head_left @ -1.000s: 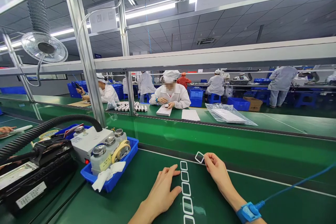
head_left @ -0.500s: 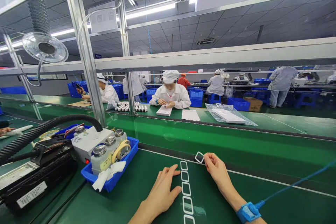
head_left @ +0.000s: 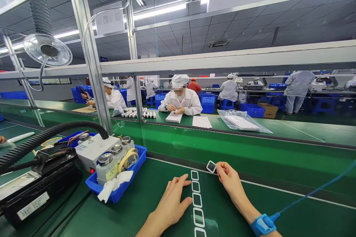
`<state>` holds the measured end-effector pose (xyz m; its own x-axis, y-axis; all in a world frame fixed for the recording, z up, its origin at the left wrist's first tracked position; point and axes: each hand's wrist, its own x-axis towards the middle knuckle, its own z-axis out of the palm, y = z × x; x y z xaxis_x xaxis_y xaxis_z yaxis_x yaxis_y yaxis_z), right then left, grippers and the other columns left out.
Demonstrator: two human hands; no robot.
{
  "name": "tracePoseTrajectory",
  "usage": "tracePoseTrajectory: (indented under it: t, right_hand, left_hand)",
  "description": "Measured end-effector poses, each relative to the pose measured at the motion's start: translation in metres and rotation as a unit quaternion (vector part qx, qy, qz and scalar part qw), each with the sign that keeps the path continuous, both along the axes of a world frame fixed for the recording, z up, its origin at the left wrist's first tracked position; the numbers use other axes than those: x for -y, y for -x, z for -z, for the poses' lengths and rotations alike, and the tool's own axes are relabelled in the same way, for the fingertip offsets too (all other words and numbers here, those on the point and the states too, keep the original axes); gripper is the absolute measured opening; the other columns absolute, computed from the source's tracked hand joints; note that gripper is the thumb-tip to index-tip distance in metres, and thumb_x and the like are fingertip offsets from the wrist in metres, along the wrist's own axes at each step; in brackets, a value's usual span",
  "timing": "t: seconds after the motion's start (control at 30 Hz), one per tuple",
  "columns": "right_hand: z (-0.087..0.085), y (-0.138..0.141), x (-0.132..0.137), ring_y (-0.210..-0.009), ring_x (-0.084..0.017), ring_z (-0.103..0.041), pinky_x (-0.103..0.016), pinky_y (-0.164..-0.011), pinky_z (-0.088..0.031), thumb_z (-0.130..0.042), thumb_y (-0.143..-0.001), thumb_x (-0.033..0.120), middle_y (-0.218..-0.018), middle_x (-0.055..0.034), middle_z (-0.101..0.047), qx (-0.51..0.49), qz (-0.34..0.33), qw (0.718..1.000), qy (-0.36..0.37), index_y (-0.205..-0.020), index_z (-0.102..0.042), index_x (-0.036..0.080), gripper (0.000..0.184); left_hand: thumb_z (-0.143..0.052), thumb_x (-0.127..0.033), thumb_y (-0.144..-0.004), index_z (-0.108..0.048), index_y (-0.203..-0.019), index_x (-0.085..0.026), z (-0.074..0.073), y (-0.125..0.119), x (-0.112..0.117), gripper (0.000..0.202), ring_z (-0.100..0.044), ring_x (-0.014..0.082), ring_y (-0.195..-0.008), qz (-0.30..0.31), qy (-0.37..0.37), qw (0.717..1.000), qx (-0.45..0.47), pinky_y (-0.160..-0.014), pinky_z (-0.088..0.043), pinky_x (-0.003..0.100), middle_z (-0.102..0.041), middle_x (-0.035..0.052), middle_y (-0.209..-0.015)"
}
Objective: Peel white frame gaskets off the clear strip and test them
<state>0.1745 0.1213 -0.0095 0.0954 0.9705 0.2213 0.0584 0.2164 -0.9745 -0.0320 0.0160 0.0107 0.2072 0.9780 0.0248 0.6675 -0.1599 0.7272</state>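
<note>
A small white rounded-square frame (head_left: 207,166) is pinched at one corner between the thumb and fingers of my right hand (head_left: 228,177), near the far edge of the green work surface (head_left: 239,214). A blue strap with a cord (head_left: 263,224) circles the right wrist. My left hand (head_left: 174,196) lies with fingers apart, its fingertips at the left side of a clear strip. Several similar white frames (head_left: 197,200) run down that strip in a column toward me. The strip's near end is cut off by the picture's lower edge.
To the left, a blue tray (head_left: 115,194) holds metal-capped bottles (head_left: 107,168), tape (head_left: 128,160) and white tissue (head_left: 114,186). A black device (head_left: 41,192) and a ribbed hose (head_left: 55,133) stand beside it. Across the line, a co-worker (head_left: 180,98) sits at the opposite bench.
My hands and the white frames have not visibly moved. In the background, standing people have shifted, and the hand at the far left has drawn back toward the edge.
</note>
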Motion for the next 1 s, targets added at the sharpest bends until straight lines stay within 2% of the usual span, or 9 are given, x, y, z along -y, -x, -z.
tracePoseTrajectory:
  t: [0.17,0.37,0.57,0.73,0.87,1.0]
  right_hand:
    - [-0.0029,-0.0008,0.0009,-0.043,-0.010,-0.034,-0.024,-0.043,-0.025,-0.055,-0.068,0.046,-0.050,0.0047,-0.040,0.005,-0.002,1.000,0.005,-0.067,-0.051,0.019,0.027]
    - [-0.0033,-0.0059,-0.0035,-0.042,-0.013,-0.037,-0.025,-0.041,-0.029,-0.057,-0.056,0.055,-0.047,0.0030,-0.042,0.042,0.003,0.998,0.036,-0.065,-0.055,0.020,0.036]
    - [0.0009,-0.0082,-0.0031,-0.047,-0.013,-0.041,-0.024,-0.044,-0.033,-0.057,-0.065,0.051,-0.052,0.0034,-0.045,0.063,-0.006,0.997,0.036,-0.071,-0.055,0.020,0.032]
    - [0.0028,-0.0077,-0.0057,-0.044,-0.012,-0.039,-0.024,-0.042,-0.031,-0.056,-0.063,0.051,-0.050,0.0042,-0.044,0.037,0.006,0.999,0.025,-0.070,-0.053,0.019,0.033]
    - [-0.0026,-0.0072,-0.0033,-0.043,-0.012,-0.038,-0.024,-0.041,-0.028,-0.054,-0.064,0.050,-0.047,0.0046,-0.043,0.034,0.020,0.999,-0.007,-0.069,-0.053,0.018,0.032]
    - [-0.0055,-0.0072,-0.0023,-0.044,-0.012,-0.037,-0.023,-0.041,-0.029,-0.051,-0.068,0.049,-0.049,0.0049,-0.041,0.027,0.045,0.998,-0.027,-0.069,-0.051,0.019,0.030]
  left_hand:
    - [-0.050,-0.030,-0.079,-0.028,-0.139,-0.023,-0.0017,-0.0006,0.0006,0.064,-0.035,0.0267,-0.126,-0.003,0.003,1.000,0.002,-0.108,-0.015,0.046,-0.048,0.0065,-0.135]
    - [-0.053,-0.027,-0.076,-0.030,-0.138,-0.022,-0.0017,-0.0006,0.0020,0.066,-0.035,0.0268,-0.124,0.000,0.014,1.000,0.004,-0.109,-0.015,0.046,-0.048,0.0060,-0.133]
    - [-0.055,-0.027,-0.073,-0.033,-0.137,-0.026,0.0013,0.0005,0.0005,0.067,-0.034,0.0305,-0.123,-0.010,0.019,1.000,0.003,-0.105,-0.019,0.049,-0.048,0.0064,-0.130]
    - [-0.054,-0.025,-0.073,-0.034,-0.136,-0.023,-0.0005,-0.0005,0.0008,0.066,-0.036,0.0286,-0.121,-0.007,0.003,1.000,0.004,-0.105,-0.021,0.046,-0.049,0.0066,-0.131]
    - [-0.052,-0.026,-0.076,-0.033,-0.137,-0.020,-0.0006,-0.0023,0.0021,0.064,-0.037,0.0272,-0.123,-0.013,-0.020,1.000,0.017,-0.107,-0.018,0.045,-0.052,0.0080,-0.131]
    - [-0.050,-0.029,-0.080,-0.034,-0.137,-0.022,0.0049,-0.0017,-0.0003,0.061,-0.038,0.0271,-0.124,-0.021,-0.034,0.998,0.041,-0.108,-0.014,0.047,-0.052,0.0088,-0.132]
